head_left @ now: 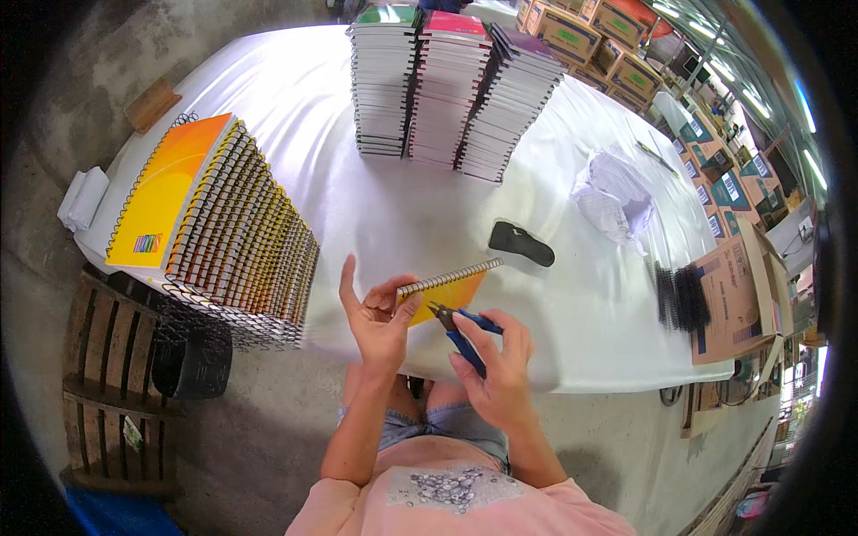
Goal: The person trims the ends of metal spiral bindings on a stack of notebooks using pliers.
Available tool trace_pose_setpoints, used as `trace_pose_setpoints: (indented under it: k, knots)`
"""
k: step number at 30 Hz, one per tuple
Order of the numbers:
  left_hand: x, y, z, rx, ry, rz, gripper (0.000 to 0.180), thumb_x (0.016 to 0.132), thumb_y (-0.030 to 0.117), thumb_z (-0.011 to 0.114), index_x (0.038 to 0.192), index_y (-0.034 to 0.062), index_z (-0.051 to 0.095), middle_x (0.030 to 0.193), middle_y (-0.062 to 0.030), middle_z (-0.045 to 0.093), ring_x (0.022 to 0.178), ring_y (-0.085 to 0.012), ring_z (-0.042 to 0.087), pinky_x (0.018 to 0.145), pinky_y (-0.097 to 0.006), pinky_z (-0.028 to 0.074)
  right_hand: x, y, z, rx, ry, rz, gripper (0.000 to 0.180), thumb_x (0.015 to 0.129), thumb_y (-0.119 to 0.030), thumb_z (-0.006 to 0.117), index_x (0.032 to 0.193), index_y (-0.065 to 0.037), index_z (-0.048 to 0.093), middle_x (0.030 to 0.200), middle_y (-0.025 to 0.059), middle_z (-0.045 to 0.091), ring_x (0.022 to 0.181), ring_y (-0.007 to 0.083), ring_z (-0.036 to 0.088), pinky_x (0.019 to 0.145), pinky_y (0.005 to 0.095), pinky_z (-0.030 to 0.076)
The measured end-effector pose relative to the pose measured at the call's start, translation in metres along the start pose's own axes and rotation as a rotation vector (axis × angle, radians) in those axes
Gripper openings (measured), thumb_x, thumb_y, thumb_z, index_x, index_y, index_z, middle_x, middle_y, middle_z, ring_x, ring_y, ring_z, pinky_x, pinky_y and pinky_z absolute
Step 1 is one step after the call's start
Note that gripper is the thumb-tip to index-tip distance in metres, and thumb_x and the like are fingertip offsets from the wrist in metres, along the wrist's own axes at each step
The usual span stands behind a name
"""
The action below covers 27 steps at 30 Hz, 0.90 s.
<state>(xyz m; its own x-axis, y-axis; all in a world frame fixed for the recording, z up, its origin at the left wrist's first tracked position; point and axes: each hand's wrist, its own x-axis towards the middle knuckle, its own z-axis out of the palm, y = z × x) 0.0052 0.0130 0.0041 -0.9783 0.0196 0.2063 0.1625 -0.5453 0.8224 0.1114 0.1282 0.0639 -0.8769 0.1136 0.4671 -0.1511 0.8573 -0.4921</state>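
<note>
Notebook (453, 295) and cutters (458, 337) met in front of us at about six o'clock, close to the near edge of the white table (617, 335). Our left hand (379, 329) held the notebook by the left end of its coil, thumb against bent fingers, one finger standing free. That pinch seemed chosen to leave most of the coil bare and to steady the end nearest the cutters. The coil lay uppermost, its far end toward two o'clock, probably so we could see it clearly.

Our right hand (502, 364) was wrapped round the blue handles, which stood apart, so the grip was part-open rather than squeezed. The tips pointed to ten o'clock, just beside the coil; we could not tell whether they touched.

Yellow notebooks (170, 192) were piled at nine to ten, presumably within left-hand reach. Three taller stacks (447, 94) stood at twelve, perhaps set back to leave room for working. A black pouch (522, 243) lay at one, a crumpled sheet (613, 198) at two, and black coils (683, 297) at three, by the mouth of a box (726, 299).
</note>
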Motion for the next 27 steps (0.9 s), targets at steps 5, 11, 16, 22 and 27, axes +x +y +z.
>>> trace_pose_setpoints:
  k: [5, 11, 16, 22, 27]
  knots:
    - [-0.005, 0.014, 0.011, 0.137, 0.026, 0.16, 0.092, 0.078, -0.009, 0.062, 0.143, 0.0165, 0.002, 0.121, -0.0199, 0.049, 0.094, -0.0259, 0.062, 0.078, -0.031, 0.053, 0.007, -0.008, -0.002, -0.017, 0.003, -0.003, 0.044, 0.08, -0.023, 0.065, 0.123, -0.02, 0.056, 0.115, 0.0133, 0.048, 0.104, 0.0295, 0.046, 0.089, 0.0436, 0.03]
    - [-0.01, 0.012, 0.008, 0.253, -0.039, 0.25, 0.094, 0.077, -0.011, 0.063, 0.142, 0.0153, 0.001, 0.113, -0.017, 0.05, 0.094, -0.0277, 0.062, 0.08, -0.031, 0.054, 0.011, -0.011, -0.002, -0.016, -0.008, -0.007, 0.045, 0.079, -0.024, 0.065, 0.123, -0.02, 0.055, 0.115, 0.0134, 0.048, 0.104, 0.0295, 0.046, 0.088, 0.0435, 0.03]
    - [-0.008, 0.011, 0.004, 0.231, 0.036, 0.158, 0.092, 0.075, -0.012, 0.064, 0.141, 0.0129, 0.005, 0.1, -0.0125, 0.051, 0.093, -0.0268, 0.063, 0.081, -0.031, 0.054, 0.011, -0.01, -0.002, -0.041, -0.021, 0.017, 0.043, 0.079, -0.02, 0.066, 0.12, -0.016, 0.056, 0.116, 0.0146, 0.048, 0.105, 0.0308, 0.046, 0.091, 0.0422, 0.033]
    - [-0.006, 0.017, 0.008, 0.081, 0.12, 0.125, 0.089, 0.074, -0.014, 0.064, 0.139, 0.0117, 0.009, 0.103, -0.0116, 0.049, 0.096, -0.0273, 0.062, 0.082, -0.032, 0.054, 0.011, -0.011, -0.001, -0.036, -0.045, 0.009, 0.042, 0.08, -0.023, 0.064, 0.121, -0.02, 0.057, 0.115, 0.013, 0.049, 0.105, 0.0294, 0.045, 0.089, 0.0438, 0.03]
    - [-0.011, 0.021, 0.004, 0.196, 0.086, 0.188, 0.09, 0.075, -0.014, 0.061, 0.14, 0.0117, 0.005, 0.105, -0.0118, 0.046, 0.098, -0.0296, 0.061, 0.084, -0.033, 0.053, 0.015, -0.018, -0.001, -0.017, -0.062, -0.009, 0.042, 0.08, -0.023, 0.064, 0.121, -0.02, 0.057, 0.114, 0.013, 0.049, 0.105, 0.0299, 0.045, 0.09, 0.0449, 0.03]
